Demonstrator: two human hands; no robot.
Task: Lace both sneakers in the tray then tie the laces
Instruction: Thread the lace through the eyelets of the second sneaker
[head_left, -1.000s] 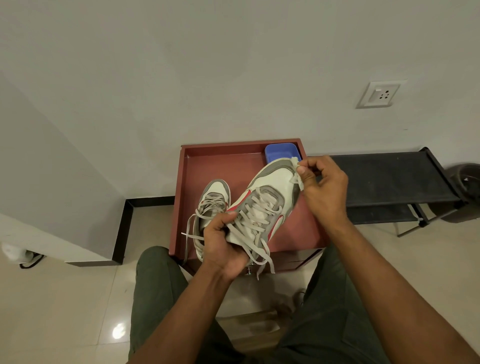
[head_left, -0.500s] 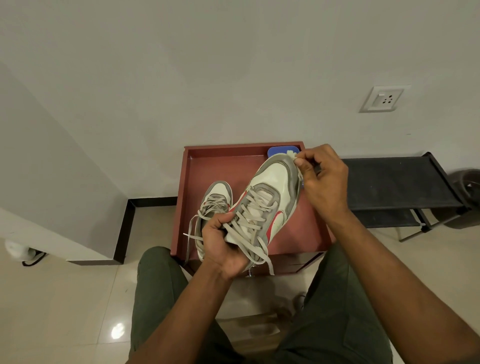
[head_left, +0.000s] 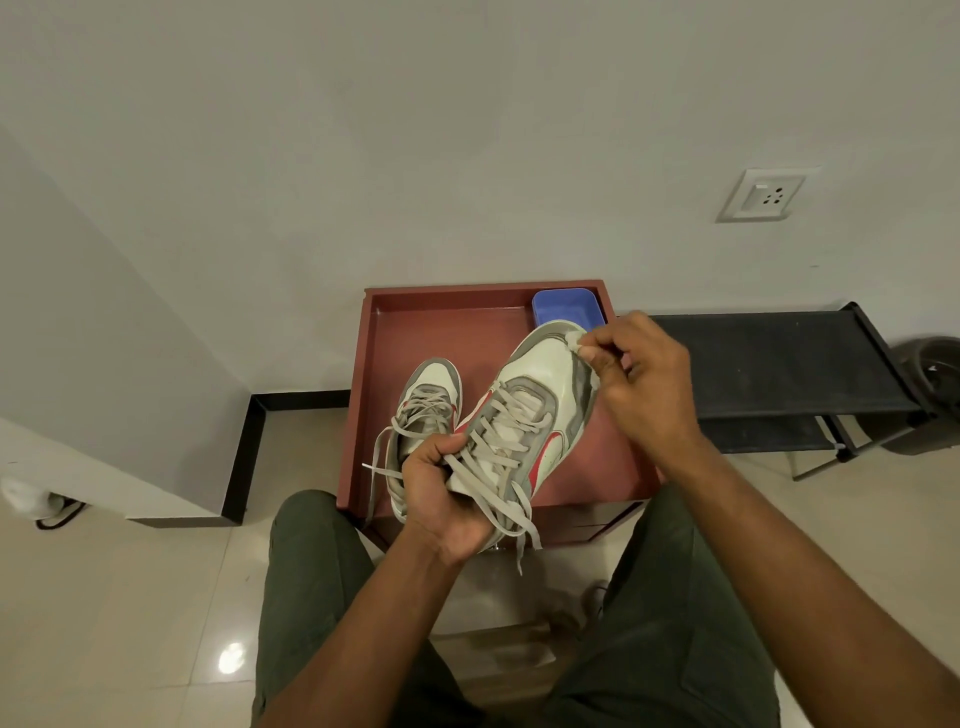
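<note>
Left hand (head_left: 447, 504) grips the heel end of one sneaker (head_left: 524, 410), fingers curled round its collar and over the laces (head_left: 498, 467), holding it lifted and tilted above the tray (head_left: 447, 338) with the toe pointing away. Loose lace ends hang down past the wrist toward the tray's near edge. Right hand (head_left: 639, 384) is at the toe of that same shoe, thumb and fingertips pinched together on a small pale scrap (head_left: 573, 340) against the toe's right side; what the scrap is cannot be told.

Two sneakers are in view: the held one, and a second sneaker (head_left: 423, 415) lying flat in the tray's left half, just left of the left hand, its laces loose and trailing over the tray's left edge. One blue box (head_left: 563, 306) sits in the tray's far right corner, just beyond the raised toe. One tray, set against the wall (head_left: 415, 156), with a dark rack (head_left: 769, 358) to its right.
</note>
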